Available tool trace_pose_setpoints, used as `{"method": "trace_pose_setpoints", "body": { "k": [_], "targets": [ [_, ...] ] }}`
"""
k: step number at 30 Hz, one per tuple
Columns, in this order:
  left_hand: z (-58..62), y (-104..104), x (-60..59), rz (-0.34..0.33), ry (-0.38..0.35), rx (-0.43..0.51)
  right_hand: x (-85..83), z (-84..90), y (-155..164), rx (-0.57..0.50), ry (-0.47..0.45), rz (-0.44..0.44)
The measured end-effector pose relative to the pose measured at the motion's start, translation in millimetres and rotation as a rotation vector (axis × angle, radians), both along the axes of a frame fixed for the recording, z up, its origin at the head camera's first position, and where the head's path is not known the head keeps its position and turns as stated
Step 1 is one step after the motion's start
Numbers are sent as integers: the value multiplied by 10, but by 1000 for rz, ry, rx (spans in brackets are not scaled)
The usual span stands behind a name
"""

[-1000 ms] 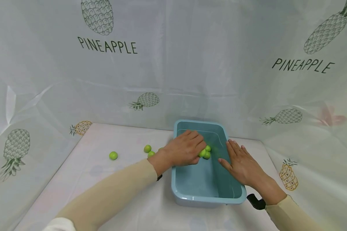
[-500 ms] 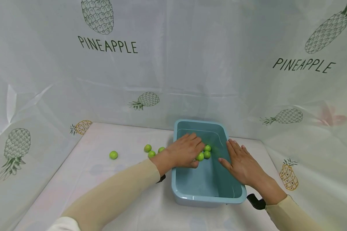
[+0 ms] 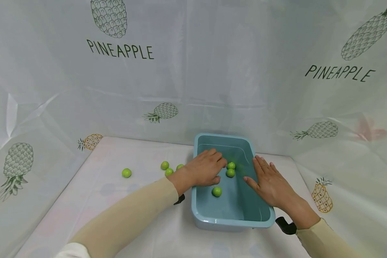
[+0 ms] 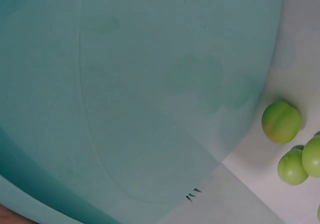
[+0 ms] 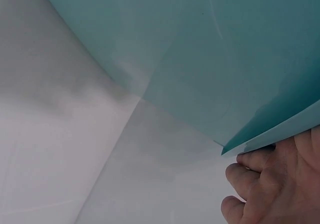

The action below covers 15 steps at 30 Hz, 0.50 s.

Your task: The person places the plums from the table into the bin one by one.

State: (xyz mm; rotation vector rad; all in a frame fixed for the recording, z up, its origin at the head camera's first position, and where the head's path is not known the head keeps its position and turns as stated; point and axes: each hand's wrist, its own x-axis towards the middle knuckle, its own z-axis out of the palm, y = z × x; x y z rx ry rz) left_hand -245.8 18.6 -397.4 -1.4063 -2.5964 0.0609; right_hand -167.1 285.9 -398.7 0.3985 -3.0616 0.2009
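Observation:
A light blue plastic basin [image 3: 200, 211] stands on the table, and its outer wall [image 4: 150, 84] fills the left wrist view. Three small green fruits lie inside: two together [image 3: 230, 169] at mid-basin and one [image 3: 216, 191] nearer to me. My left hand [image 3: 206, 168] hovers over the basin's left rim, fingers relaxed and empty, tips close to the pair. My right hand [image 3: 269, 182] lies on the right rim with its thumb inside and its fingers along the edge; the fingers [image 5: 260, 184] show under the rim in the right wrist view.
Several more green fruits sit on the table left of the basin: one alone [image 3: 126, 173] and a cluster [image 3: 169, 169], the cluster fruits [image 4: 281, 121] also visible beside the basin wall. Pineapple-print cloth [image 3: 116, 50] covers the table and backdrop.
A green fruit has left my left hand and rolled toward the near part of the basin. The left hand has drawn slightly back to the left. The right hand has stayed put.

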Motion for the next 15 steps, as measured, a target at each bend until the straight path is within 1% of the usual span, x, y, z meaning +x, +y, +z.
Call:
{"method": "trace_pose_setpoints", "body": {
  "k": [5,9,15],
  "targets": [
    [-19,1,-11,19,10,12,1,-2,5,0,2,0],
    [-17,-13,-13,43,14,44,2,-6,8,-2,4,2],
    [27,-103,-36,52,68,128,1,-14,7,-3,9,0]
  ]
}}
